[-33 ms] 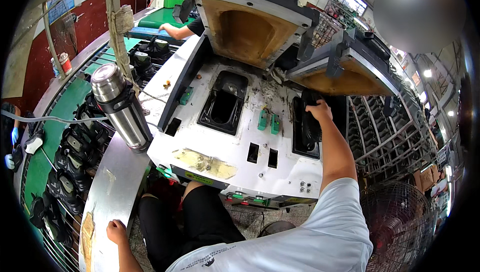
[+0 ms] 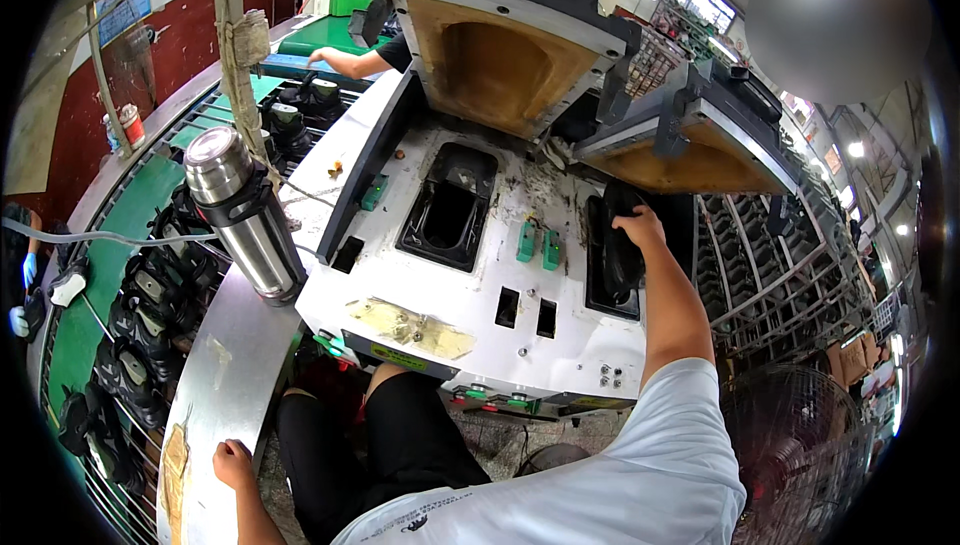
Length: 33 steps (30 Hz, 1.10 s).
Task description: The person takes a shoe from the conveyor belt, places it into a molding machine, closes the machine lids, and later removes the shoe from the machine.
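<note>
My right hand (image 2: 640, 226) grips a dark shoe (image 2: 622, 255) that stands on its side in the right-hand well of a white press machine (image 2: 460, 300). Its sole and toe are hard to make out against the black well. Above it, the right lid (image 2: 690, 150) with a tan pad is tilted up. To the left, a second black well (image 2: 447, 207) holds no shoe, under a raised lid (image 2: 505, 55). My left hand (image 2: 233, 463) is closed in a loose fist over the edge of the metal counter (image 2: 225, 365), with nothing visible in it.
A steel thermos (image 2: 246, 217) stands on the counter left of the machine. Beyond it, several dark shoes (image 2: 150, 310) line a green roller conveyor. A co-worker's arm (image 2: 355, 63) reaches over the far belt. At right are a shoe rack (image 2: 760, 275) and a caged fan (image 2: 795, 440).
The co-worker's hand over the far belt has shifted slightly left. My hands and the shoe stay almost where they were.
</note>
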Each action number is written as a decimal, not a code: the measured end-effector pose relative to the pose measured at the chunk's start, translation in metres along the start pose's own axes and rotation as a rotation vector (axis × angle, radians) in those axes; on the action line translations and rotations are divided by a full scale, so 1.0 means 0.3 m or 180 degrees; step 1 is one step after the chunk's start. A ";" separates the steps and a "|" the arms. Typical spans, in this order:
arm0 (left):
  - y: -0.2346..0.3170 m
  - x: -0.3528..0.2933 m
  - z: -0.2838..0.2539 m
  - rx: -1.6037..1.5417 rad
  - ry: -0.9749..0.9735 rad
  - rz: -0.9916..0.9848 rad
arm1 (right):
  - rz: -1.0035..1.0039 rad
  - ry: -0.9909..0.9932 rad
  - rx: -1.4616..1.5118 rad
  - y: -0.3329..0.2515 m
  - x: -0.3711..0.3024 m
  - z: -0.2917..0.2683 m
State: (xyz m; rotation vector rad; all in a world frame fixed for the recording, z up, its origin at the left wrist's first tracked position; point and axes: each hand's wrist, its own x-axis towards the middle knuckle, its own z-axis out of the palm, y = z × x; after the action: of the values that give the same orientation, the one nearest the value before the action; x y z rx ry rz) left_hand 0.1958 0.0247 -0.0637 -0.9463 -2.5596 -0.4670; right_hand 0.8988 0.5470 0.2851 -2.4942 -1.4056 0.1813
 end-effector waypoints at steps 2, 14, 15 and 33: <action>-0.023 -0.018 0.019 -0.0058 0.0058 0.0032 | -0.0172 -0.0108 0.0289 0.059 0.038 0.015; 0.028 0.013 0.013 -0.0322 -0.0326 -0.0806 | -0.0422 0.0066 -0.0203 0.120 -0.120 0.052; 0.066 0.021 0.010 -0.0480 -0.0339 -0.0770 | -0.0541 0.0140 -0.0275 0.122 -0.156 0.061; 1.615 -0.488 -0.364 -0.2681 -0.4165 0.3333 | 0.3086 0.0318 0.6507 1.101 -0.878 0.396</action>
State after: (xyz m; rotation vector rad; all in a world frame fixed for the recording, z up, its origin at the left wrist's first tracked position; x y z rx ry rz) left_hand 0.6491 0.2464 0.0518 -3.4975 -1.9612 -0.7041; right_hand 1.0038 0.1805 0.0676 -0.9705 0.4019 0.9625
